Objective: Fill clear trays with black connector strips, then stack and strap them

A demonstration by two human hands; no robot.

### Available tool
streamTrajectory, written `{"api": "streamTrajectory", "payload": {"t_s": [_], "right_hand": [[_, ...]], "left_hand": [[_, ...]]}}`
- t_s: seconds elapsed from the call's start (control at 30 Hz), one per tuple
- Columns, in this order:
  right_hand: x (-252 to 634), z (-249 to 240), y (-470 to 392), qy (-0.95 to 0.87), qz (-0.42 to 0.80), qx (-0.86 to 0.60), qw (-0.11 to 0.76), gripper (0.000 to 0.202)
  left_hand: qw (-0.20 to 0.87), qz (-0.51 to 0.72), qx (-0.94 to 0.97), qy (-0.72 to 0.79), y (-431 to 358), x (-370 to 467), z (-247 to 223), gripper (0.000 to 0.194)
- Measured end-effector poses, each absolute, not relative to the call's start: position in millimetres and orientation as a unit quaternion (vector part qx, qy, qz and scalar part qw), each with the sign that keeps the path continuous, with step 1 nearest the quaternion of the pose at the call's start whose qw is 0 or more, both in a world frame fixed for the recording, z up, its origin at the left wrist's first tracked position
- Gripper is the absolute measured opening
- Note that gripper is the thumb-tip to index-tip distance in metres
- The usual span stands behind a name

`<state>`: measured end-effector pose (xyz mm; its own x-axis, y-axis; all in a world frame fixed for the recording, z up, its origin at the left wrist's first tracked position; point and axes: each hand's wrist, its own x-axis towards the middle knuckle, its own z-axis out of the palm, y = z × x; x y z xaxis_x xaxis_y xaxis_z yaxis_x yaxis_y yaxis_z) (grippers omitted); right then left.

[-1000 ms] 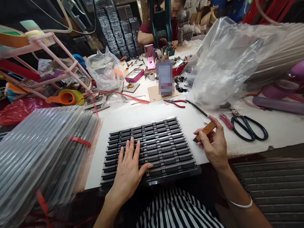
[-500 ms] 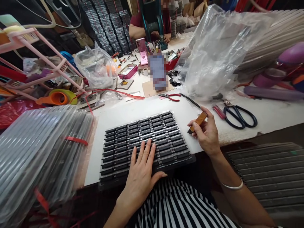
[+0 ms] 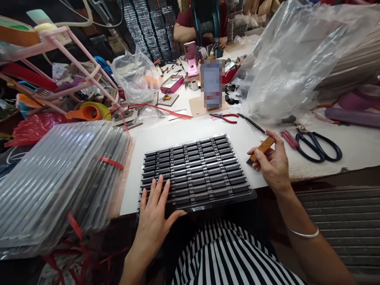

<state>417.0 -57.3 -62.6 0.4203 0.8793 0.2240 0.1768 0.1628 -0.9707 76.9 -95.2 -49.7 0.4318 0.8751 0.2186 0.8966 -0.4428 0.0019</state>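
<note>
A clear plastic tray (image 3: pixel 204 204) filled with rows of black connector-like parts (image 3: pixel 192 166) lies at the table's front edge. My left hand (image 3: pixel 156 202) rests flat on the lower left part of these rows, fingers spread and thumb out. To the right of the tray, my right hand (image 3: pixel 271 160) holds a small brownish-yellow block with a dark tip (image 3: pixel 263 149) between thumb and fingers. The block is raised beside the tray, not touching it. Beyond the right hand lies a thin black tool (image 3: pixel 252 122).
Red-handled pliers (image 3: pixel 227 118) and dark-handled scissors (image 3: pixel 319 144) lie on the white table (image 3: pixel 166 132). Stacked clear trays (image 3: pixel 59 178) stand left, beside a pink rack (image 3: pixel 77 63). A big plastic bag (image 3: pixel 285 67) fills the right back. Across the table, a person's forearm (image 3: pixel 184 33) shows.
My left hand has slid left across the rows, from near the middle to the lower left. The right hand still holds the block. The whole view has shifted, moving the scene rightward.
</note>
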Motion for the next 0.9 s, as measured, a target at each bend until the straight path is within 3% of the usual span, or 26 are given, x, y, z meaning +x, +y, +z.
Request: {"api": "streamTrajectory", "payload": {"t_s": [0.4, 0.9], "right_hand": [[416.6, -63.3, -55.8, -0.440, 0.304, -0.582, 0.612, 0.061], [417.6, -63.9, -53.2, -0.445, 0.308, -0.568, 0.621, 0.066]], "left_hand": [[-0.106, -0.187, -0.762, -0.611, -102.4, 26.2, -58.2, 0.085], [-0.093, -0.191, -0.763, -0.610, -81.9, 30.2, -60.9, 0.089]]}}
